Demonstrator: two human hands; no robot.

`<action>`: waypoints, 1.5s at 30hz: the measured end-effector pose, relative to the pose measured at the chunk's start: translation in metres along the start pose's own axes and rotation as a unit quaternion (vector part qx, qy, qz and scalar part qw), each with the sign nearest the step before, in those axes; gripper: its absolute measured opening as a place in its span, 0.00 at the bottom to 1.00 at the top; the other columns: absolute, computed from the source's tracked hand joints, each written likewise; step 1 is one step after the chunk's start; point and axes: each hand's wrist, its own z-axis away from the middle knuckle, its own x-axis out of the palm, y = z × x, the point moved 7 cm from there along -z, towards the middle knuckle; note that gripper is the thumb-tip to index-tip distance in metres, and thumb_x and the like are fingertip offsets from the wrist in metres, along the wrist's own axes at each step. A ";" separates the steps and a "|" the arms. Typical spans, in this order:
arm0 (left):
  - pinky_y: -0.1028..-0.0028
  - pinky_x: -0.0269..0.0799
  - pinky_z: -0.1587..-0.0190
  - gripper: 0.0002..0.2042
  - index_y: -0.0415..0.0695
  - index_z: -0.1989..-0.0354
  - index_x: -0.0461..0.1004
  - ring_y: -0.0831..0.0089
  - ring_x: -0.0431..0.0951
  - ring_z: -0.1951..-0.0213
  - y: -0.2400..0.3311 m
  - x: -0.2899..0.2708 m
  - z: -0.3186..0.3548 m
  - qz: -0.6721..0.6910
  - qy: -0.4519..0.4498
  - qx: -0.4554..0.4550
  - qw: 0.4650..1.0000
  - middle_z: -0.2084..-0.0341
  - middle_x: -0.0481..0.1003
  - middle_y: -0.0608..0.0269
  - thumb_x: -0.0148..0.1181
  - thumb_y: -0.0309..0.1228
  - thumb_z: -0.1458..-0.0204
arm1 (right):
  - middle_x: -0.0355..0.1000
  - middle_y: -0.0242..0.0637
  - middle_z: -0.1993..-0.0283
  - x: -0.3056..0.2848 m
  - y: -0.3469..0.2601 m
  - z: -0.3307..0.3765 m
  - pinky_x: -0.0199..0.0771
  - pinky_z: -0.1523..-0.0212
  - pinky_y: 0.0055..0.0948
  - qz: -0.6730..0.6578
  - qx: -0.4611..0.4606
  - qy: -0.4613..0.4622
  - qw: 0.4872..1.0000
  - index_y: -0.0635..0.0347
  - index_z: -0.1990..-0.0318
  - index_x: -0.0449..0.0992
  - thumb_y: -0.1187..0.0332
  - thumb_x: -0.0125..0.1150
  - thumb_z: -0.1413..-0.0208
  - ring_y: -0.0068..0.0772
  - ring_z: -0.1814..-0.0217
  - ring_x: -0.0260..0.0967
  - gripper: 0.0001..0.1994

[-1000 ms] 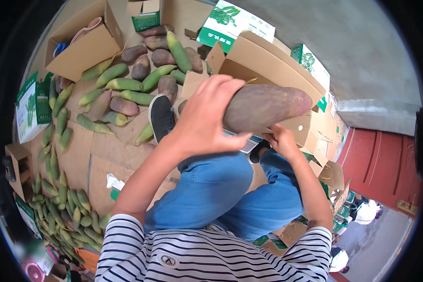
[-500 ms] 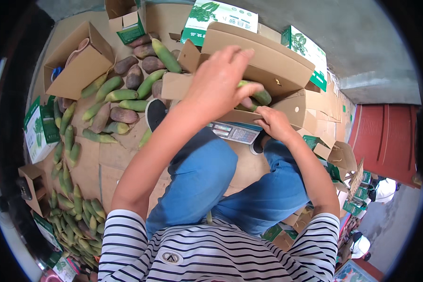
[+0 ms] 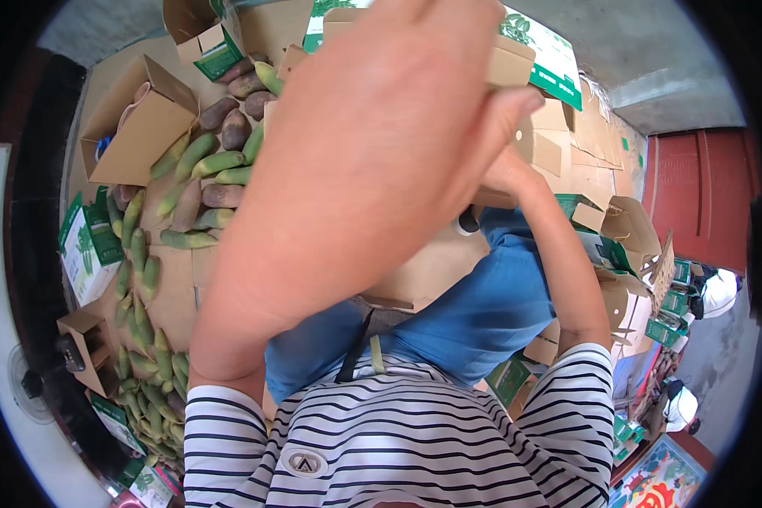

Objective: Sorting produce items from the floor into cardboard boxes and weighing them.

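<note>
My left hand [image 3: 398,110] is raised close to the camera, large and blurred. Its thumb stands apart from the fingers, whose tips run past the top edge; nothing shows in its grasp. Behind it is the open cardboard carton [image 3: 511,64], mostly covered, with part of its raised flap showing. My right hand [image 3: 506,172] is low at the carton's near right side, its fingers hidden by the left hand. Green and purplish radishes [image 3: 196,156] lie on the cardboard floor covering to the left. The carton's contents are out of sight.
An open brown box [image 3: 140,127] stands at the far left, with a smaller green-and-brown box [image 3: 216,46] beyond it. More radishes [image 3: 148,406] are heaped at the lower left. Open cartons [image 3: 622,233] line the right side, near a red door panel [image 3: 694,203].
My left hand has risen from above the carton toward the camera and now hides most of it. My right hand stays near the carton's right side. The view has shifted slightly.
</note>
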 end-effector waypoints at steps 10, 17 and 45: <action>0.60 0.70 0.59 0.17 0.39 0.59 0.69 0.54 0.74 0.59 -0.055 0.081 0.002 -0.241 -0.181 0.006 0.953 0.63 0.71 0.51 0.61 0.36 0.52 | 0.72 0.45 0.54 -0.015 0.004 0.010 0.69 0.53 0.44 0.015 0.076 -0.079 0.994 0.59 0.55 0.72 0.63 0.56 0.45 0.49 0.51 0.68 0.14; 0.59 0.65 0.50 0.36 0.41 0.51 0.66 0.58 0.66 0.47 -0.110 0.146 0.055 -0.342 -0.396 -0.027 0.852 0.53 0.67 0.55 0.70 0.49 0.66 | 0.73 0.46 0.60 -0.012 0.010 0.008 0.70 0.54 0.44 0.026 0.088 -0.102 0.991 0.62 0.60 0.71 0.60 0.54 0.45 0.48 0.53 0.69 0.14; 0.50 0.62 0.48 0.24 0.40 0.46 0.67 0.52 0.69 0.49 -0.070 0.160 0.074 -0.342 -0.382 -0.019 0.858 0.48 0.67 0.48 0.55 0.38 0.50 | 0.71 0.49 0.58 0.018 0.026 0.009 0.68 0.53 0.44 0.009 0.064 -0.148 0.987 0.59 0.58 0.72 0.62 0.62 0.56 0.52 0.52 0.67 0.18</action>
